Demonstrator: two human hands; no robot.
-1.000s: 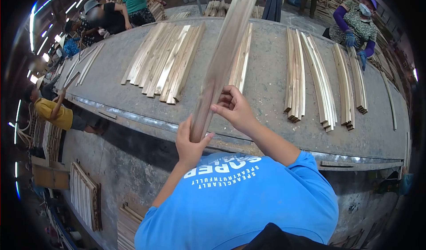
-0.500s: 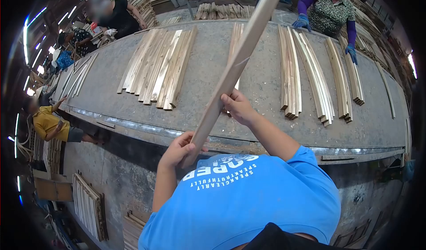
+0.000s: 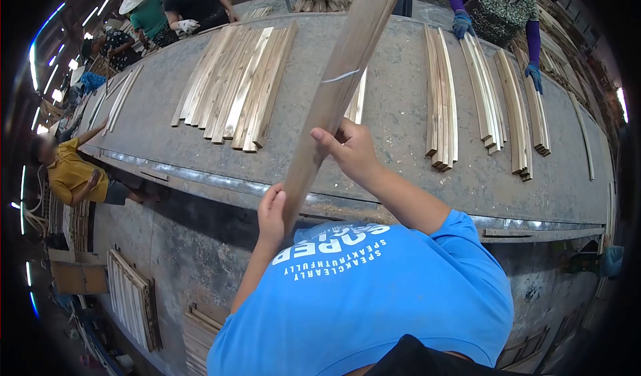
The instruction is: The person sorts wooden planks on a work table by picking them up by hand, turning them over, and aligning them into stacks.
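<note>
A long wooden plank (image 3: pixel 337 92) rises at a slant from my chest out over the table, its far end running past the top of the view. Across its face is a short pale line. My left hand (image 3: pixel 272 210) is closed on the near end by my shirt. Higher up, my right hand (image 3: pixel 348 150) grips the right edge, thumb on the face and fingers behind, partly hidden. Behind the plank, another pale wooden strip (image 3: pixel 359 102) lies on the table, partly covered.
The long grey table (image 3: pixel 394 109) bears a wide row of wooden strips (image 3: pixel 234 86) on the left and several narrow stacks (image 3: pixel 441 102) on the right. Across it, a person in blue gloves (image 3: pixel 497 16) touches stacks. A person in yellow (image 3: pixel 77 172) stands at the left end.
The plank has turned in my hands, showing more of its broad face and the pale line. Across the table, the gloved person's stack has shifted away from me.
</note>
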